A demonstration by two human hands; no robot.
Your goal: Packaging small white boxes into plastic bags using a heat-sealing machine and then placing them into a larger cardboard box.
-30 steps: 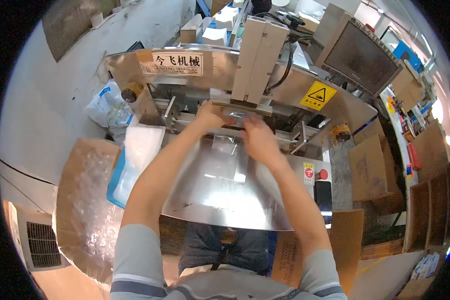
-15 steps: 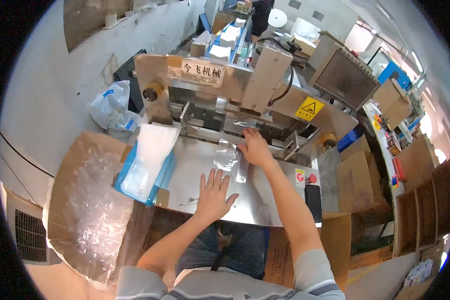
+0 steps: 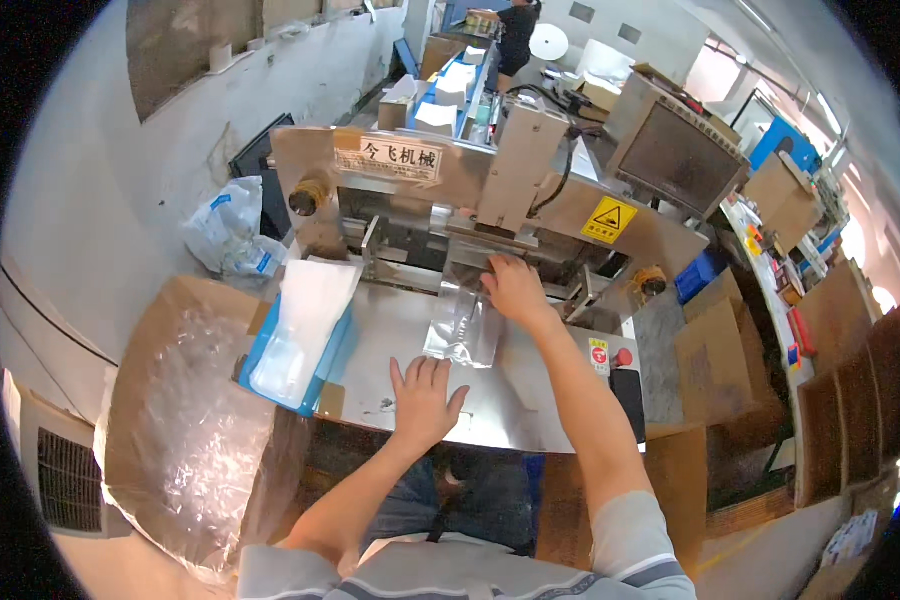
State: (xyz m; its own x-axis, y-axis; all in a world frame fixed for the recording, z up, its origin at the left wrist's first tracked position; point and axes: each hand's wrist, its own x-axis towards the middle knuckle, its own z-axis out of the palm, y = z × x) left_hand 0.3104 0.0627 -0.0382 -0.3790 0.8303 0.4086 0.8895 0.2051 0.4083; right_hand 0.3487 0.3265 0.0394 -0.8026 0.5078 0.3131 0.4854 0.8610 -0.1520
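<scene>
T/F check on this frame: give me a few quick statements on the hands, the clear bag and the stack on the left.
1. The right hand rests on the clear plastic bag. True.
2. The left hand grips that bag. False: it lies flat on the steel table, apart from the bag.
3. A stack of clear bags lies left of the hands. True.
4. The lined cardboard box stands right of the table. False: it stands left.

Both forearms come up from the lower edge bare — no gloves, rings or watch on the left hand (image 3: 422, 400) or the right hand (image 3: 515, 290). Short grey sleeves (image 3: 635, 540) end above the elbows (the right one hemmed with darker stripes) — dark blue trousers (image 3: 470, 500) show below.
</scene>
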